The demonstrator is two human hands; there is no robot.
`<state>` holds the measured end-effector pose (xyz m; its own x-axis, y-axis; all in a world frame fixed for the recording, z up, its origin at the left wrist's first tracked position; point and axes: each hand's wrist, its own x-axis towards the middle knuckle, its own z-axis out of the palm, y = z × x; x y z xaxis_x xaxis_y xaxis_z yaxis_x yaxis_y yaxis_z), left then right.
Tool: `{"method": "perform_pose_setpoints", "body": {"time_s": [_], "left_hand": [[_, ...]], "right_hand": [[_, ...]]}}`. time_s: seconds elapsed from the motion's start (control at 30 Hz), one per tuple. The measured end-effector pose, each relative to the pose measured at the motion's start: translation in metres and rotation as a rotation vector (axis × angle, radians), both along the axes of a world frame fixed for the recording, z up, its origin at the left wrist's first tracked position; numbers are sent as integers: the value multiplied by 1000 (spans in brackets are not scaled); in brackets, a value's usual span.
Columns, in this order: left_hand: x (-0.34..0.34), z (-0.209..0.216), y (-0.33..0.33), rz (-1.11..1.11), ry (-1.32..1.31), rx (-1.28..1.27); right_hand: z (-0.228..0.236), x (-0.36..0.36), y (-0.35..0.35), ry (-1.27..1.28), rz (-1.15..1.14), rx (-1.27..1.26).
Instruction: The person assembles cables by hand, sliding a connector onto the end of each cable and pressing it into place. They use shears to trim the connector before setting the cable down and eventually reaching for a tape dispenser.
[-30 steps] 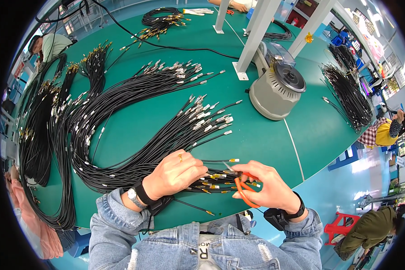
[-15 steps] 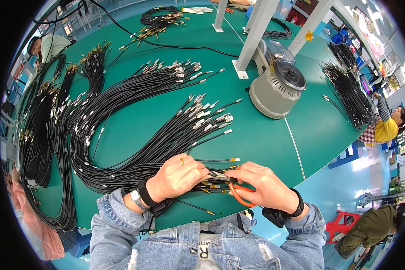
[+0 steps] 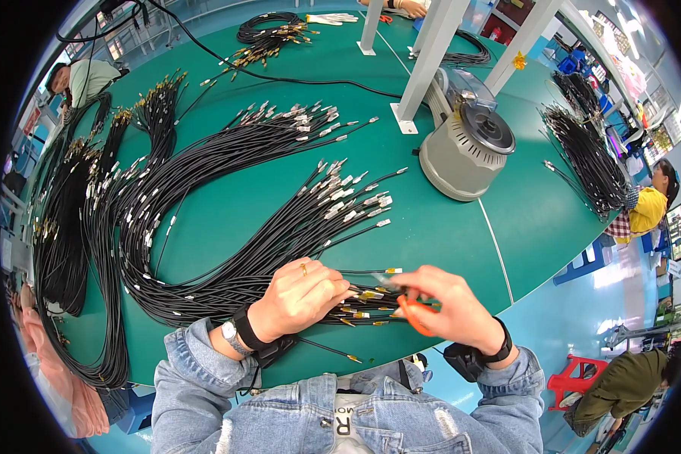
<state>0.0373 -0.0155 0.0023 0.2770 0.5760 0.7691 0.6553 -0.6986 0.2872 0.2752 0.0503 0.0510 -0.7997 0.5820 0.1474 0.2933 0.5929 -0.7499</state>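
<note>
Over the cable bundle [image 3: 219,284], your left hand [image 3: 301,296] pinches closed, its hold hidden. Your right hand [image 3: 454,304] grips orange-handled cutters [image 3: 418,318], tips blurred, now drawn back rightward.

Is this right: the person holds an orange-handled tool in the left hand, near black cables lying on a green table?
Not quite: the head view shows the orange-handled tool in the right hand. It is indeed near black cables lying on a green table.
</note>
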Motion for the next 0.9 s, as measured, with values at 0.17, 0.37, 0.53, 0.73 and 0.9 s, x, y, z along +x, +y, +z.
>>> {"method": "perform_pose_setpoints", "body": {"time_s": [0.17, 0.37, 0.53, 0.73, 0.9], "left_hand": [[2, 4, 5, 31, -9, -27], [9, 10, 16, 86, 12, -40], [15, 13, 26, 134, -86, -43], [22, 15, 28, 178, -216, -133], [25, 17, 27, 189, -249, -154]], "right_hand": [[-14, 14, 31, -70, -451, -123], [-49, 23, 58, -231, -582, 285], [-36, 10, 47, -295, -637, 548], [-34, -29, 4, 356, -503, -150], [-35, -51, -7, 529, -457, -322]]}}
